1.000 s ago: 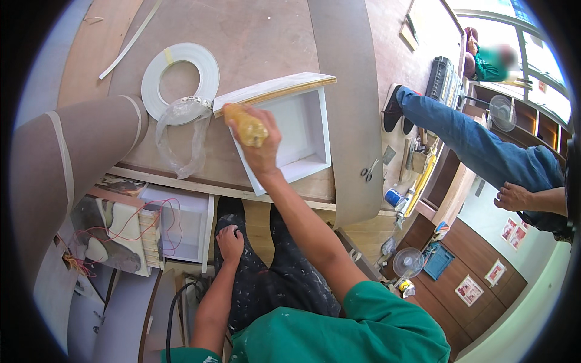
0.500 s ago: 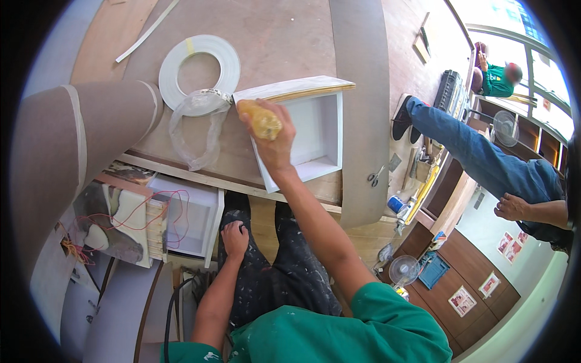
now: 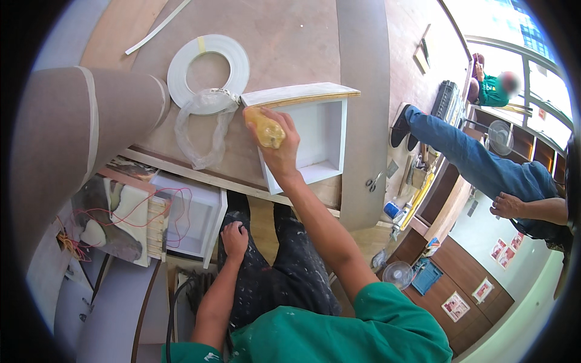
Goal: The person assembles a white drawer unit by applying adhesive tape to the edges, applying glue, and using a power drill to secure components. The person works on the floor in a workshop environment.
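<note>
A white drawer box point(image 3: 345, 136) lies on the brown worktable, with a pale front panel point(image 3: 299, 92) along its far side. My right hand point(image 3: 283, 151) is wrapped round a yellow plastic bottle point(image 3: 266, 129), its bottom end facing up toward me. The bottle is tilted by the left end of the panel, over the drawer's left wall; my hand hides whether its tip touches. My left hand point(image 3: 235, 239) rests on my paint-spotted trousers at the left thigh, fingers laid out and holding nothing.
A white edging-strip roll point(image 3: 177, 72) and crumpled clear plastic point(image 3: 206, 130) lie left of the drawer. Beyond stands a big brown roll point(image 3: 54, 127). Scissors point(image 3: 372, 183) are at right. A person's jeans-clad leg point(image 3: 460, 139) reaches onto the table. An open drawer point(image 3: 206, 224) sits below.
The view has shifted slightly, moving the table things a little to the right. My right hand and the bottle have come slightly nearer to me along the panel's left end. My left hand stays put.
</note>
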Action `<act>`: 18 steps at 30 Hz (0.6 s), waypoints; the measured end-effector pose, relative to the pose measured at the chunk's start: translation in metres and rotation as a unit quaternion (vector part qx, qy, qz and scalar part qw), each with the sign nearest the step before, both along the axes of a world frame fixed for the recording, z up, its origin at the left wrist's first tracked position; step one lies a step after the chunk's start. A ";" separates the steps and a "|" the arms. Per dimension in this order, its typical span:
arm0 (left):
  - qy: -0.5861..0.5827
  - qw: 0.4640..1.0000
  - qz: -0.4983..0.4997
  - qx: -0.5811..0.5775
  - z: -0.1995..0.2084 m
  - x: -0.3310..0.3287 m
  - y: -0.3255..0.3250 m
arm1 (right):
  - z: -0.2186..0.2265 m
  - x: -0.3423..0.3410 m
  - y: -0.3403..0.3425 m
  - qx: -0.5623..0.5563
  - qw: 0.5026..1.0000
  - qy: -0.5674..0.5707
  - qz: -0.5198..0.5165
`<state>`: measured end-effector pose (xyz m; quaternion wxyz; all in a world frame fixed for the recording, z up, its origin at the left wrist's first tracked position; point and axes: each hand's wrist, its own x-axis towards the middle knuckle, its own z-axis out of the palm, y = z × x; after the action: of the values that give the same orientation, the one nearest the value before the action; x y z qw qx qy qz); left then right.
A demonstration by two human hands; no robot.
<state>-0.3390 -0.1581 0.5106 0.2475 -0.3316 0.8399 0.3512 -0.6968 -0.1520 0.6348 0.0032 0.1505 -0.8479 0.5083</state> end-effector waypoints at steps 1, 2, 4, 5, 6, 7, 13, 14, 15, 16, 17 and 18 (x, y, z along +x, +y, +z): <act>0.000 1.000 0.003 0.000 0.001 0.000 0.000 | -0.001 0.001 0.003 0.006 1.000 0.007 -0.004; 0.000 1.000 0.000 -0.002 0.000 0.000 -0.001 | -0.004 0.002 0.006 0.012 1.000 0.015 -0.008; -0.002 1.000 -0.004 -0.005 0.001 0.001 -0.001 | -0.005 0.002 0.006 0.015 1.000 0.018 -0.007; -0.003 1.000 -0.004 -0.006 0.000 0.002 0.000 | -0.004 -0.001 0.003 0.012 1.000 0.015 -0.003; -0.005 1.000 -0.003 -0.008 -0.001 0.003 0.000 | -0.003 -0.002 0.001 0.009 1.000 0.011 0.001; -0.003 1.000 -0.005 -0.010 -0.002 0.002 -0.002 | -0.003 -0.001 0.001 0.014 1.000 0.014 0.003; -0.008 1.000 0.002 -0.006 -0.001 0.004 0.001 | -0.005 0.003 0.004 0.023 1.000 0.016 0.006; -0.005 1.000 0.002 -0.008 -0.002 0.005 0.001 | -0.002 -0.003 0.001 0.022 1.000 0.017 0.004; -0.003 1.000 0.002 -0.011 -0.003 0.004 0.001 | -0.002 -0.008 -0.001 0.022 1.000 0.018 0.002; 0.001 1.000 0.001 -0.012 -0.004 0.004 0.000 | -0.002 -0.011 -0.001 0.025 0.999 0.025 0.004; -0.002 1.000 0.005 -0.009 -0.003 0.005 0.001 | -0.001 -0.014 0.000 0.028 0.999 0.033 0.005; -0.005 1.000 0.008 -0.005 -0.002 0.006 0.003 | 0.000 -0.016 0.002 0.031 0.999 0.040 0.006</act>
<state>-0.3331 -0.1551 0.5089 0.2470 -0.3416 0.8378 0.3470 -0.7128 -0.1496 0.6348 0.0294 0.1761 -0.8613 0.4758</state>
